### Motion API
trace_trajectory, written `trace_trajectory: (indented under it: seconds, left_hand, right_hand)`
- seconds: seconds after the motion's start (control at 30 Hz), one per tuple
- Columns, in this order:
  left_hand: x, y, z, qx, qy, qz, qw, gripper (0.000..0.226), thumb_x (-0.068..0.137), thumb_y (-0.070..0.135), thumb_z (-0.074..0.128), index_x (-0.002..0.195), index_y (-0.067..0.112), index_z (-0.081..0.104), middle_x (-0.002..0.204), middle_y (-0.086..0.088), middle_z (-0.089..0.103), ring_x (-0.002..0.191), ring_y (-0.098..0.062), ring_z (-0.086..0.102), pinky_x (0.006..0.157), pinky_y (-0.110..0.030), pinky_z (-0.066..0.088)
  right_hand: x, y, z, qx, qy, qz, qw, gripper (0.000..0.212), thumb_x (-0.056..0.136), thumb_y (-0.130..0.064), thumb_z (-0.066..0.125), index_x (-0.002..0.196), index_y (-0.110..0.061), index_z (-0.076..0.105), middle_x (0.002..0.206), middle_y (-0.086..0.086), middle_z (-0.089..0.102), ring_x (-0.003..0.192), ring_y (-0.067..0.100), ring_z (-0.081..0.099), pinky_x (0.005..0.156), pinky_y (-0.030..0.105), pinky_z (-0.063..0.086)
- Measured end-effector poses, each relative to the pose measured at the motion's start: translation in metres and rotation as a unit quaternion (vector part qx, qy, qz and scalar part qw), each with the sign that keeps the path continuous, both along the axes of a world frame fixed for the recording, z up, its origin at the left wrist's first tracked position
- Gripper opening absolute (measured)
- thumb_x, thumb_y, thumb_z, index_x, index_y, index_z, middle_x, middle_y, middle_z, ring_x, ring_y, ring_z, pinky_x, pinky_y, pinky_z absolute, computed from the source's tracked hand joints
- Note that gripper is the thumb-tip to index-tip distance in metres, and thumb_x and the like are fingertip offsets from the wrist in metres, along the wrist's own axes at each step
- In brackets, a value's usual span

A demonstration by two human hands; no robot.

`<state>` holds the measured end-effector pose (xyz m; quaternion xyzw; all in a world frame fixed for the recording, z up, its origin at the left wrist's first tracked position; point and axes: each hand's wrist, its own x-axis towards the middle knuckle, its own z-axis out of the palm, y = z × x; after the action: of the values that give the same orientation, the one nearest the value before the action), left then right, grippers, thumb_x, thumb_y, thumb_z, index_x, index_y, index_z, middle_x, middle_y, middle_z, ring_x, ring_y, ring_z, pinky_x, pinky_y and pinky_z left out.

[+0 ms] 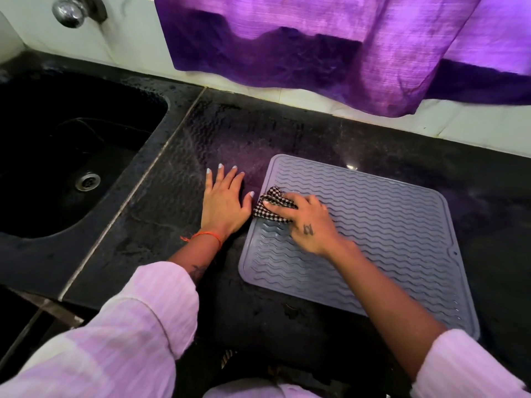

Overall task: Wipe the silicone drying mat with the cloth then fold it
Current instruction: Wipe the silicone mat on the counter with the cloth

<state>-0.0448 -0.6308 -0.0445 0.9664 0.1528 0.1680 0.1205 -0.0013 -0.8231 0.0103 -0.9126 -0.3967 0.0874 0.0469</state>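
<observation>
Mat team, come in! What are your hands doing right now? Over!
Right hand holding checked cloth on mat, near its left edge. Left hand flat on counter beside mat. Mat lying flat, unfolded. Nothing on it in the way.

Bare table (pixel 287 133) behind mat (pixel 388 225); sink (pixel 57 139) drops away far left; curtain (pixel 316 53) overhangs rear edge.
</observation>
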Motion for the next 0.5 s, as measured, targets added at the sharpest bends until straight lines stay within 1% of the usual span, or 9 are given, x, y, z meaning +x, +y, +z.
trace_trajectory:
  seconds: [0.07,0.13,0.2,0.37,0.5]
  left_hand:
    - [0.000,0.000,-0.001,0.000,0.001,0.001,1.000,0.062,0.087,0.044,0.036,0.137,0.009,0.046,0.148,-0.010,0.039,0.143,-0.031,0.019,0.118,-0.043,-0.006]
    - [0.001,0.001,-0.002,0.002,0.003,0.002,1.000,0.063,0.087,0.046,0.036,0.137,0.010,0.046,0.148,-0.010,0.039,0.143,-0.031,0.018,0.118,-0.043,-0.006]
    - [0.001,0.002,-0.002,0.003,0.005,0.003,1.000,0.065,0.087,0.049,0.035,0.137,0.010,0.045,0.148,-0.009,0.039,0.144,-0.031,0.018,0.118,-0.043,-0.006]
    - [0.000,0.002,-0.002,0.004,0.008,0.007,1.000,0.078,0.082,0.065,0.029,0.137,0.012,0.046,0.148,-0.007,0.039,0.144,-0.029,0.017,0.117,-0.041,-0.008]
    - [0.000,0.004,-0.003,-0.014,0.002,0.011,1.000,0.079,0.080,0.067,0.038,0.137,0.014,0.046,0.148,-0.006,0.039,0.144,-0.027,0.016,0.116,-0.039,-0.011]
  right_hand:
    - [-0.007,-0.001,0.003,0.010,0.010,0.000,1.000,0.067,0.090,-0.014,0.046,0.140,-0.052,0.025,0.152,-0.005,0.025,0.122,0.023,0.031,0.101,0.038,0.030]
    - [-0.031,-0.001,-0.006,-0.008,-0.028,0.013,0.999,0.071,0.088,-0.014,0.049,0.141,-0.051,0.020,0.155,-0.002,0.018,0.127,0.026,0.028,0.100,0.041,0.028]
    - [-0.044,0.000,-0.012,-0.005,-0.038,0.008,0.999,0.075,0.085,-0.014,0.051,0.142,-0.052,0.019,0.156,-0.002,0.015,0.128,0.028,0.025,0.097,0.042,0.025]
    - [-0.022,-0.002,0.003,-0.005,0.036,0.016,0.999,0.072,0.086,-0.011,0.048,0.140,-0.053,0.025,0.154,-0.009,0.019,0.122,0.023,0.028,0.098,0.039,0.027]
    - [-0.047,-0.007,-0.011,0.017,-0.013,0.033,0.999,0.075,0.084,-0.010,0.049,0.140,-0.052,0.025,0.154,-0.006,0.019,0.125,0.026,0.028,0.094,0.041,0.025]
